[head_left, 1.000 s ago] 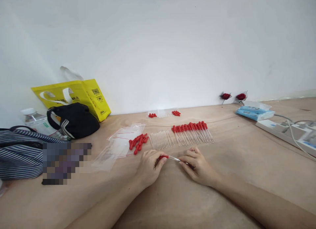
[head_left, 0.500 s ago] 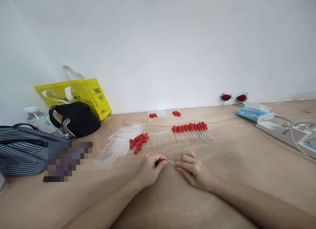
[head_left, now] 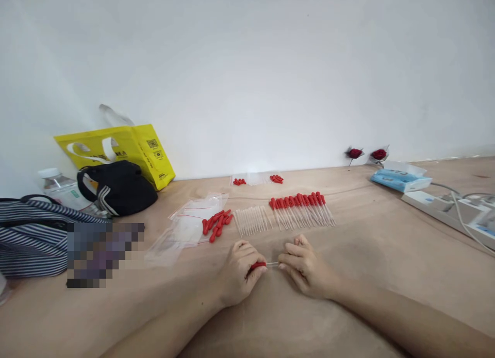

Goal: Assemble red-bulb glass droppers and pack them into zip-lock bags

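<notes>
My left hand (head_left: 242, 273) pinches a red rubber bulb (head_left: 258, 266) low in the middle of the view. From the bulb a thin clear tube (head_left: 273, 264) runs right to my right hand (head_left: 303, 268), whose fingertips grip its far end. Beyond my hands lies a row of clear tubes (head_left: 251, 221). Right of them is a row of tubes with red bulbs (head_left: 303, 209) on their far ends. A pile of loose red bulbs (head_left: 217, 225) rests to the left, beside clear plastic bags (head_left: 185, 229).
Small bags with red bulbs (head_left: 276, 179) lie near the wall. At left stand a yellow bag (head_left: 154, 157), a black pouch (head_left: 124, 188), a bottle (head_left: 64, 188) and a striped bag (head_left: 34, 239). At right are a blue packet (head_left: 400, 180), a power strip (head_left: 444, 208) and dark red roses (head_left: 379, 154).
The bulb and tube have moved slightly toward me, and the tube now lies nearly level instead of slanting. My left hand has shifted a little right and nearer.
</notes>
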Demonstrator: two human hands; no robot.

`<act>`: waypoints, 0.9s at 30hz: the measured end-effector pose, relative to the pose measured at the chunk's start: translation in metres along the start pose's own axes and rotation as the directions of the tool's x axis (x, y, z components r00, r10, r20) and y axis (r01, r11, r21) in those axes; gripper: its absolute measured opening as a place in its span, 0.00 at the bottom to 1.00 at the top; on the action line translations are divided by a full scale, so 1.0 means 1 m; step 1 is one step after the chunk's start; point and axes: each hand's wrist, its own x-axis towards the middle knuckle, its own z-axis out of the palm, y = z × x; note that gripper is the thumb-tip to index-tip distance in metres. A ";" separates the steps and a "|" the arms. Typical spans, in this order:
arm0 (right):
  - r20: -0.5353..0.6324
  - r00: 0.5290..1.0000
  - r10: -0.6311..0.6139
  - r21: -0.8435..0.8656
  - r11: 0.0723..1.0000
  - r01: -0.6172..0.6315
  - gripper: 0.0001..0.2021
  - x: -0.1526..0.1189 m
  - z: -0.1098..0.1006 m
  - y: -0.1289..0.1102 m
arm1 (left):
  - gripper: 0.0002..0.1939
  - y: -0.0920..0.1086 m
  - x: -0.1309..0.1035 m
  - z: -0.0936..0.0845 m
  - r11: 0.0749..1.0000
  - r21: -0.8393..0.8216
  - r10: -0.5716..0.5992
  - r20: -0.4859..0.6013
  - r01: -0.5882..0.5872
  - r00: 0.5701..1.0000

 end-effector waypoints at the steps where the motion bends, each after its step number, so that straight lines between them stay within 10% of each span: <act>1: 0.009 1.000 0.018 0.024 1.000 -0.018 0.12 0.001 0.001 0.000 | 0.05 0.001 0.000 -0.001 1.000 0.000 -0.001 -0.008 0.001 1.000; 19: 0.190 0.962 0.196 0.055 0.976 -0.209 0.07 0.014 -0.022 -0.003 | 0.06 -0.010 0.005 -0.014 0.992 0.115 -0.056 0.002 0.055 0.998; 23: 0.093 0.860 0.501 0.170 0.843 -0.510 0.10 0.027 -0.016 0.016 | 0.07 -0.021 0.001 -0.016 0.925 0.064 -0.364 -0.132 0.374 0.922; 27: -0.076 0.734 0.675 0.096 0.738 -0.668 0.10 0.056 -0.001 0.036 | 0.09 -0.024 0.000 -0.017 0.912 0.077 -0.409 0.077 0.404 0.909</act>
